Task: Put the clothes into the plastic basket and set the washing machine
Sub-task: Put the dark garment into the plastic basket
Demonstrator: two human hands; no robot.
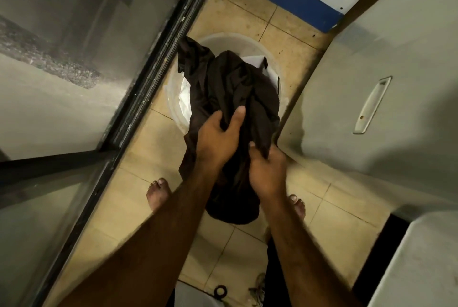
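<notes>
1. Dark garment [238,98] hangs bunched over the white basket [173,98] on the floor.
2. Left hand [218,135] and right hand [267,170] both grip its near end.
3. Basket lies just beyond them; left hand is nearer.

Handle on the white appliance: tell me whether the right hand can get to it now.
Probably yes, once freed: the right hand grips the dark garment, as does the left hand. Nothing shows between it and the handle.

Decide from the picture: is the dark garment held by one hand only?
No, both the left hand and the right hand grip the garment over the basket.
</notes>
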